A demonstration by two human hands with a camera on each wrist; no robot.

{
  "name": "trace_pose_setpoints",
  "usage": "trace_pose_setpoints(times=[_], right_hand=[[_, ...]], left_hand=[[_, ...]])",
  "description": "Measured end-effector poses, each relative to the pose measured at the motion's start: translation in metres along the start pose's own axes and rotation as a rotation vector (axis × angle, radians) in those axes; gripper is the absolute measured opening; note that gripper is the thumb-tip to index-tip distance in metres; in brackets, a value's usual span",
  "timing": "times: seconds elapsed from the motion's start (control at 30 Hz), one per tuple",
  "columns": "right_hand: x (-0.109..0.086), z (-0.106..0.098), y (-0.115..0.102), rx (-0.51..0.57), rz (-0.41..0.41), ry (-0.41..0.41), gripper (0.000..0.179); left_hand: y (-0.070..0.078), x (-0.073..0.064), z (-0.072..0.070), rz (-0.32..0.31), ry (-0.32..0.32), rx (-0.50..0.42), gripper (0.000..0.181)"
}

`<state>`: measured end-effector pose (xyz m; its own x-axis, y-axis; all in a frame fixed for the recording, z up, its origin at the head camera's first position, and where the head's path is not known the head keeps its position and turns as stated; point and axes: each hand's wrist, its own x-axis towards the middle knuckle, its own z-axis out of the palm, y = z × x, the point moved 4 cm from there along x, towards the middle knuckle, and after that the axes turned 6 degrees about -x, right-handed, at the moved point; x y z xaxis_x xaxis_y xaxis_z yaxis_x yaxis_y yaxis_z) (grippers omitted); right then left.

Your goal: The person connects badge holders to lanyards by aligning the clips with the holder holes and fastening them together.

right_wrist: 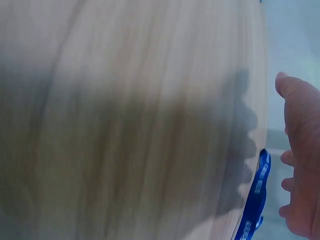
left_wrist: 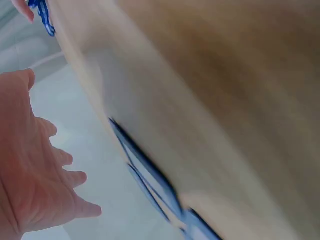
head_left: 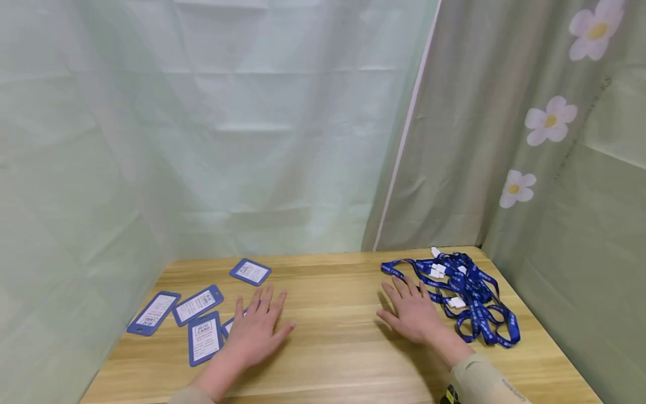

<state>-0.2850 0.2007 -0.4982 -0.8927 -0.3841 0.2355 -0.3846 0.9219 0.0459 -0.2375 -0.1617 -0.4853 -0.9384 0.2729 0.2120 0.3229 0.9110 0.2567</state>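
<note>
My left hand [head_left: 254, 331] hovers palm down over the table with its fingers spread, holding nothing. Beneath its fingers lies a blue ID card holder [head_left: 228, 326], partly hidden by the hand. More blue card holders lie to its left: one upright [head_left: 205, 338], one slanted [head_left: 198, 304] and one at the table's left edge [head_left: 153, 312]. Another card holder [head_left: 250, 271] lies farther back. My right hand [head_left: 415, 314], also spread and holding nothing, is above the table just left of a tangled pile of blue lanyards [head_left: 471, 297] with white clips [head_left: 456, 303].
The wooden table [head_left: 333, 336] has pale curtains [head_left: 282, 140] behind it and along both sides. White flowers [head_left: 550, 120] decorate the curtain at the right. A dark band with a yellow mark [head_left: 450, 394] shows by the right sleeve [head_left: 484, 381].
</note>
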Motion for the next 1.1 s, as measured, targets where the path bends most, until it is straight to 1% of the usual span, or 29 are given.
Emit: trace_pose_setpoints(times=[0.17,0.27,0.33,0.4,0.5,0.57,0.63,0.8,0.97,1.1], right_hand=[[0.002,-0.001,0.019,-0.009,0.022,-0.024,0.074],[0.004,-0.004,0.033,-0.018,0.061,-0.055,0.073],[0.004,-0.006,0.041,-0.019,0.084,-0.064,0.072],[0.005,-0.006,0.049,-0.022,0.102,-0.070,0.070],[0.006,-0.006,0.061,0.001,0.132,-0.061,0.066],[0.007,-0.005,0.069,0.018,0.157,-0.061,0.064],[0.008,-0.006,0.077,0.037,0.188,-0.060,0.061],[0.013,-0.008,0.097,0.018,0.241,-0.045,0.050],[0.020,-0.012,0.108,0.003,0.259,-0.027,0.032],[0.025,-0.011,0.112,0.014,0.284,-0.049,0.029]], left_hand=[[0.025,0.012,0.005,0.064,-0.046,-0.010,0.076],[0.040,0.022,0.013,0.110,-0.061,-0.017,0.077],[0.049,0.029,0.018,0.128,-0.077,-0.020,0.078],[0.058,0.037,0.021,0.131,-0.105,-0.011,0.079],[0.068,0.047,0.023,0.128,-0.144,-0.007,0.079],[0.074,0.052,0.026,0.136,-0.153,0.002,0.078],[0.079,0.058,0.031,0.154,-0.148,0.007,0.077],[0.095,0.069,0.039,0.181,-0.178,0.017,0.077],[0.111,0.083,0.049,0.182,-0.209,0.030,0.077],[0.126,0.090,0.056,0.190,-0.241,0.023,0.076]])
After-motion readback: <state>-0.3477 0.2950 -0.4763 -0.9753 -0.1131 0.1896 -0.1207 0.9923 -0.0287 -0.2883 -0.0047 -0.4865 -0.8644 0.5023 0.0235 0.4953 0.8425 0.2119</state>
